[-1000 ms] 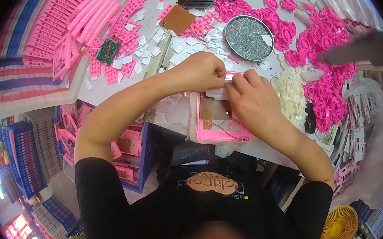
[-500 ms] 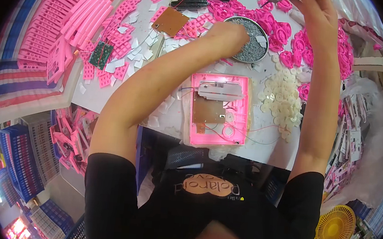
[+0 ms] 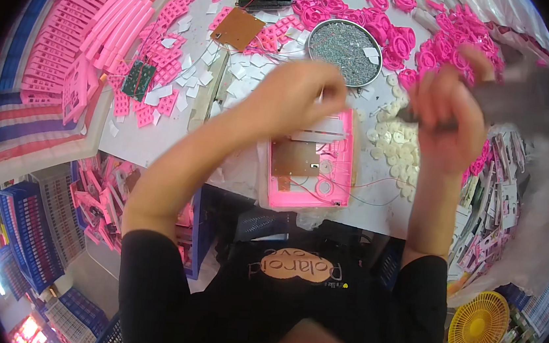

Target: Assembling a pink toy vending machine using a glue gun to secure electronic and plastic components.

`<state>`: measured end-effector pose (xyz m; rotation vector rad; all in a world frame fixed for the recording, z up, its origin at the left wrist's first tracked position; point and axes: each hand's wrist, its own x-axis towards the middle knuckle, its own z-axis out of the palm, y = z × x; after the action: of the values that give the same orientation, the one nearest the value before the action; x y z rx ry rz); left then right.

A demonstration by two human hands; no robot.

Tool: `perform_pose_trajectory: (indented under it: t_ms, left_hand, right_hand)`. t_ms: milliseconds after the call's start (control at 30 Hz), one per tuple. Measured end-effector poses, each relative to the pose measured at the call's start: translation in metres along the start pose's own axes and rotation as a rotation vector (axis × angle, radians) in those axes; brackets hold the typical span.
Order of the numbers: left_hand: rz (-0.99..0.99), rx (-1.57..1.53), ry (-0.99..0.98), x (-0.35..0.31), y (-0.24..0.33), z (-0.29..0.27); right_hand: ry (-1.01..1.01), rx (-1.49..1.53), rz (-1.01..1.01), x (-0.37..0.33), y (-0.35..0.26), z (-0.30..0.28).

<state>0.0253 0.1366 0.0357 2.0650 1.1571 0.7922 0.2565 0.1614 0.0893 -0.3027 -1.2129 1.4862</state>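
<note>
A pink plastic casing (image 3: 346, 172) lies open-side up on the table before me, with a brown circuit board (image 3: 294, 159), a pale grey block (image 3: 317, 135) and thin wires in it. Over its far end hovers my left hand (image 3: 304, 98), fingers pinched together; whatever sits between them is too small to make out. Just beyond stands a round metal tin (image 3: 381, 61) of small grey screws (image 3: 344, 49). My right hand (image 3: 449, 112) grips a dark power screwdriver (image 3: 519, 99), blurred by motion, above the white discs to the right of the casing.
White plastic discs (image 3: 401, 150) lie right of the casing. Pink ring-shaped parts (image 3: 399, 43) heap up behind them. At left are pink keypads (image 3: 165, 68), white paper pieces (image 3: 194, 74) and a green circuit board (image 3: 139, 80). A yellow basket (image 3: 478, 325) stands low at right.
My left hand has come out of the screw tin and back toward me, over the casing. My right hand has brought the power screwdriver nearer from the table's far side.
</note>
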Motion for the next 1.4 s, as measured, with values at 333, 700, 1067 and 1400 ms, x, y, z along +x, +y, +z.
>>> perform_pose_trajectory:
  t_ms: [333, 700, 1067, 1400]
  left_hand:
    - [0.175, 0.016, 0.283, -0.083, 0.021, 0.040]
    - [0.213, 0.082, 0.353, -0.082, 0.021, 0.036]
    - [-0.062, 0.388, 0.375, -0.090, 0.008, 0.032]
    - [0.068, 0.468, 0.398, -0.095, -0.017, 0.041]
  right_hand:
    - [-0.111, -0.079, 0.041, -0.048, 0.002, 0.072]
    - [-0.216, -0.085, 0.025, -0.040, 0.012, 0.072]
    - [-0.085, -0.191, -0.008, -0.033, 0.042, 0.070]
    - [-0.280, -0.384, -0.009, -0.022, 0.084, 0.041]
